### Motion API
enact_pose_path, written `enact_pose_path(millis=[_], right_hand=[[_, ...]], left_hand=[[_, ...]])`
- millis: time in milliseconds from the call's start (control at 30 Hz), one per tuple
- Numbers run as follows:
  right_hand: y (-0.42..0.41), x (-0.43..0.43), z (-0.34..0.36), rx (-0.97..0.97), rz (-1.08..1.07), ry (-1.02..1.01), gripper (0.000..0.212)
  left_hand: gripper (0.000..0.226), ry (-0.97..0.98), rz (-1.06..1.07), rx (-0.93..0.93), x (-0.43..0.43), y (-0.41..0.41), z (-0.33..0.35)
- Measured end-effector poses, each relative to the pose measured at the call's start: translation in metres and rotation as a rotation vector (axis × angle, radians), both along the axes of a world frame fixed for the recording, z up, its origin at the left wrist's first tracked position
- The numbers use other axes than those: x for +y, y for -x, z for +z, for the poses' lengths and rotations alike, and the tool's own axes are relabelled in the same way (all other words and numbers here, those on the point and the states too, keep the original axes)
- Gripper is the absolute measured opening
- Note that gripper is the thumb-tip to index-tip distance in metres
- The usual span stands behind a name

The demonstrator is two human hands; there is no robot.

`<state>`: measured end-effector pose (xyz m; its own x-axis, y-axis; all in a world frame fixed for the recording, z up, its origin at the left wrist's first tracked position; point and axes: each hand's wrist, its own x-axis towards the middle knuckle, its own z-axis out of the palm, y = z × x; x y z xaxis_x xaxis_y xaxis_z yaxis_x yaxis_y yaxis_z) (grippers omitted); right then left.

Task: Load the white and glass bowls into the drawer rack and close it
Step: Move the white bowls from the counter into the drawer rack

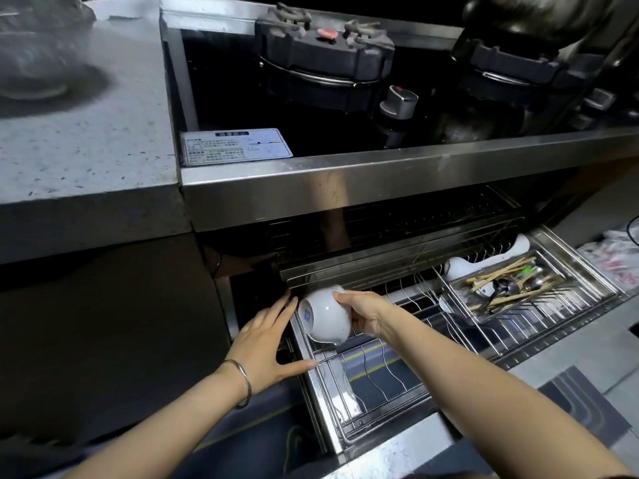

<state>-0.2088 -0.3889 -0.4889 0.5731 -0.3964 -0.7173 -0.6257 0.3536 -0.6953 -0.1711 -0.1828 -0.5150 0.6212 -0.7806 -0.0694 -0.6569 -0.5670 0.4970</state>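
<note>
Right hand (363, 314) gripping tilted bowl (325, 318) over rack (366, 375), left hand (266, 344) open beside it; could clip the wires, chip.

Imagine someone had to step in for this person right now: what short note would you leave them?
Right hand: holds a white bowl tipped on its side over the left end of the open drawer rack.
Left hand: open, resting on the drawer's left edge.
Glass bowl: seemingly the blurred one on the counter, top left.
Done: drawer pulled out.
Left: seat the white bowl, load the glass one, close the drawer.
</note>
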Motion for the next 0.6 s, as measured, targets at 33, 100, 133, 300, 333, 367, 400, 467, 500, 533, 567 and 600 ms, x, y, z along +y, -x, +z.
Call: enact_pose_path(millis=[33, 100, 133, 300, 333, 367, 400, 467, 500, 533, 567, 600], right_hand=[[0.001, 0.001, -0.002, 0.006, 0.016, 0.005, 0.034], [0.003, 0.004, -0.003, 0.006, 0.054, 0.011, 0.034], [0.004, 0.005, -0.004, 0.002, 0.072, 0.014, 0.034], [0.009, 0.004, -0.005, -0.065, 0.215, 0.128, 0.028], [0.011, 0.003, -0.006, -0.086, 0.256, 0.175, 0.028], [0.013, 0.001, -0.006, -0.101, 0.284, 0.215, 0.029], [0.015, 0.0, -0.006, -0.105, 0.301, 0.241, 0.03], [0.017, -0.002, -0.005, -0.099, 0.332, 0.271, 0.031], [0.018, -0.003, -0.004, -0.096, 0.348, 0.28, 0.031], [0.019, -0.004, -0.003, -0.094, 0.365, 0.287, 0.031], [0.019, -0.004, -0.003, -0.092, 0.38, 0.297, 0.031], [0.02, -0.004, -0.002, -0.088, 0.392, 0.311, 0.031]], left_hand=[[0.108, 0.0, -0.001, 0.002, 0.0, 0.0, 0.0], [0.108, -0.001, -0.002, 0.0, 0.0, 0.0, 0.0], [0.108, -0.001, -0.001, -0.001, 0.0, 0.0, 0.0], [0.108, -0.004, -0.002, 0.006, 0.001, 0.0, 0.0], [0.108, -0.006, -0.002, 0.009, 0.001, 0.0, 0.0], [0.108, -0.009, -0.002, 0.012, 0.001, 0.0, -0.001], [0.108, -0.011, -0.002, 0.014, 0.001, 0.0, -0.001], [0.108, -0.017, -0.003, 0.019, 0.001, 0.001, 0.0], [0.108, -0.018, -0.003, 0.021, 0.001, 0.001, 0.0], [0.108, -0.019, -0.002, 0.026, 0.001, 0.001, 0.0], [0.108, -0.019, -0.002, 0.033, 0.0, 0.001, 0.001], [0.108, -0.022, -0.002, 0.042, 0.0, 0.001, 0.002]])
